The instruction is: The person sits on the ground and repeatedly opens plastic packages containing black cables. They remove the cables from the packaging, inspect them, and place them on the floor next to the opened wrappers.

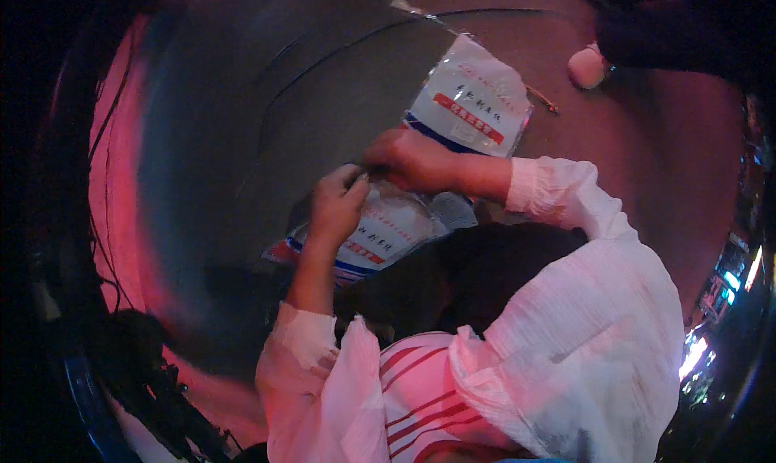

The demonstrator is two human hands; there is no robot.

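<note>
**Two hands meet over a plastic packet on a dim grey table**

The grey table (242, 115) curves wide under the fisheye lens, its left rim washed in pink-red light, and a thin dark cable (323, 54) runs across its upper part. The room beyond is almost black; a few bright bluish-white lights glow at the far right edge. At the upper right, another person's dark sleeve and pale hand (587, 67) rest at the table's edge, well apart from the work.

Near the table's middle lies a clear plastic packet (388, 232) with a white printed label, a red band and a blue stripe; its film looks glossy and crinkled. A second packet (473, 99) of the same kind lies just beyond it, flat and tilted.

The left hand (338, 204) sits on the nearer packet with fingers curled, and the right hand (408, 160) comes in from the right, fingers bunched. Their fingertips meet in a pinch at the packet's upper edge; what exactly is pinched is too small to tell. Both arms wear white crinkled sleeves.
</note>
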